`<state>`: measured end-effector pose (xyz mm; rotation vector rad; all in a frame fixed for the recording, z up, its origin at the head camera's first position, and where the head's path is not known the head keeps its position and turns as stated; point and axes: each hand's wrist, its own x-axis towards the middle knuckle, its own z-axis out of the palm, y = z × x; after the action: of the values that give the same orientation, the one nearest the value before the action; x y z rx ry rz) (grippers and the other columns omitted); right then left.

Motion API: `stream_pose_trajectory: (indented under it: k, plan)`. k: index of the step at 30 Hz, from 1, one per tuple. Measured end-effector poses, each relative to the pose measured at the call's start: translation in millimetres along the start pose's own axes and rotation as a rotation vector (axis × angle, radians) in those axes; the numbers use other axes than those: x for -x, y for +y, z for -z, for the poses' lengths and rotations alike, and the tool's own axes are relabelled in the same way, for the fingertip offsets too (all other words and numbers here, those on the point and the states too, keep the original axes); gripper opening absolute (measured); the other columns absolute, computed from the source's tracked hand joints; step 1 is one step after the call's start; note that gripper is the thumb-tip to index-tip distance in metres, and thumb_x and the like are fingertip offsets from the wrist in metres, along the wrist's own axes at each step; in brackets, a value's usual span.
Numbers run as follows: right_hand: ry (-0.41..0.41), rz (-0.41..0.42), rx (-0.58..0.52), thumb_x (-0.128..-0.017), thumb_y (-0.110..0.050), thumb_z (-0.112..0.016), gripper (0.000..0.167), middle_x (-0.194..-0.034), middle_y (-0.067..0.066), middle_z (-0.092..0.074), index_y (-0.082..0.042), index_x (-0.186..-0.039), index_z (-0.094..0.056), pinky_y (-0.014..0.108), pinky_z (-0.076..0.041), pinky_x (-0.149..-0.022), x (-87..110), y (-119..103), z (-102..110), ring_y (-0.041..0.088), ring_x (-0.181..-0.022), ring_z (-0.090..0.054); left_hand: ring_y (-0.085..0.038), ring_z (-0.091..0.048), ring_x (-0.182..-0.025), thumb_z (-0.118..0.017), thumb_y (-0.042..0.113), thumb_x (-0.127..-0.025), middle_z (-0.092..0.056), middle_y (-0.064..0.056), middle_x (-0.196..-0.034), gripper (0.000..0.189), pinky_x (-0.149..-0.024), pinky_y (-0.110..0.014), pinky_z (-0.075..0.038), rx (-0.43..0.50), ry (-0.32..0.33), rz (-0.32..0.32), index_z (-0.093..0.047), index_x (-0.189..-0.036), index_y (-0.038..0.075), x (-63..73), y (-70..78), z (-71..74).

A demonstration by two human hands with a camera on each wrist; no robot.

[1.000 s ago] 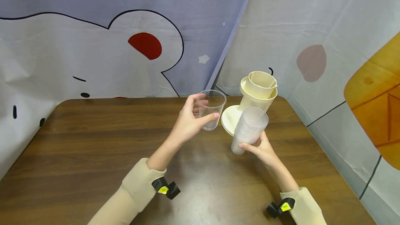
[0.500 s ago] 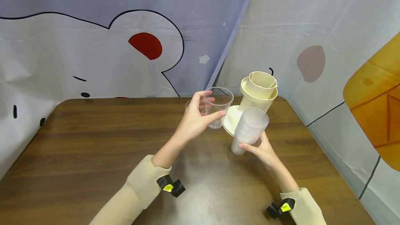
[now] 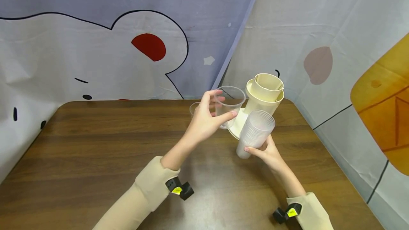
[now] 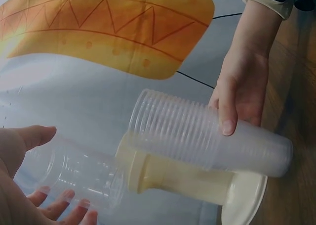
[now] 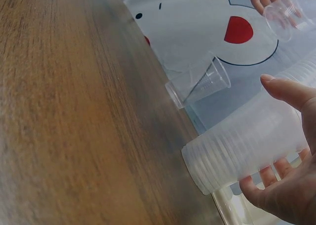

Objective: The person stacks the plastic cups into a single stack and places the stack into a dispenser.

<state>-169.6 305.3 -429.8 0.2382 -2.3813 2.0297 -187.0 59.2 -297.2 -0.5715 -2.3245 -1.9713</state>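
Note:
My left hand (image 3: 207, 116) holds one clear plastic cup (image 3: 230, 111) upright, its thumb on the near side and its fingers around the far side. In the left wrist view this cup (image 4: 91, 178) lies between thumb and fingertips. My right hand (image 3: 268, 152) grips a tall stack of nested clear plastic cups (image 3: 254, 134), tilted with the rims up and to the right. The stack's base is close to the tabletop in the right wrist view. Another single clear cup (image 5: 197, 84) stands near the table's far edge, mostly hidden behind my left hand in the head view.
Just behind the cup stack is a cream plastic stand (image 3: 262, 105) with a round base and a wide, cup-like top. The brown wooden table (image 3: 96, 159) ends at a printed cloth backdrop (image 3: 96, 56) behind it and on the right.
My left hand has moved right and slightly away with its cup, towards the cream stand. The single cup behind it has come partly into view. My right hand and the stack stay put.

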Motion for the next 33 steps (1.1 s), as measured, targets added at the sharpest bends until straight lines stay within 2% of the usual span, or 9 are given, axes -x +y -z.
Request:
stream_pose_trajectory:
  k: [7,18,26,33]
  plan:
    - [-0.001,0.008,-0.003,-0.08,0.001,-0.07,0.077,-0.129,-0.002,-0.048,-0.02,-0.14,-0.027,0.02,-0.047,-0.093,0.5,-1,0,0.006,-0.115,-0.055,-0.021,-0.055,-0.118,-0.077,0.026,-0.08,-0.058,-0.003,-0.13,0.067,-0.097,-0.042,-0.047,-0.029,-0.009,-0.013,-0.042,-0.137,0.02,-0.6,7.9,-5.1]
    - [0.002,0.013,0.0,-0.08,0.001,-0.071,0.077,-0.129,-0.003,-0.048,-0.02,-0.14,-0.027,0.02,-0.046,-0.094,0.2,1,0,0.006,-0.115,-0.055,-0.026,-0.058,-0.115,-0.078,0.023,-0.079,-0.057,-0.006,-0.126,0.067,-0.096,-0.039,-0.051,-0.008,0.008,-0.074,-0.045,-0.138,0.017,-2.1,9.0,-13.0]
    - [0.001,0.013,0.004,-0.081,0.0,-0.07,0.077,-0.129,-0.003,-0.047,-0.02,-0.141,-0.027,0.02,-0.046,-0.094,1.1,0,-1,0.006,-0.115,-0.054,-0.016,-0.056,-0.119,-0.079,0.017,-0.078,-0.058,-0.006,-0.127,0.068,-0.095,-0.03,-0.052,0.043,0.04,-0.193,-0.046,-0.137,0.015,0.6,4.0,-17.0]
    - [0.002,0.007,-0.002,-0.08,0.001,-0.07,0.076,-0.127,-0.003,-0.049,-0.02,-0.139,-0.028,0.02,-0.046,-0.093,1.5,0,-1,0.006,-0.113,-0.055,-0.017,-0.055,-0.121,-0.079,0.016,-0.078,-0.058,-0.009,-0.127,0.068,-0.095,-0.032,-0.052,0.054,0.016,-0.195,-0.045,-0.138,0.012,-0.1,4.3,-21.8]
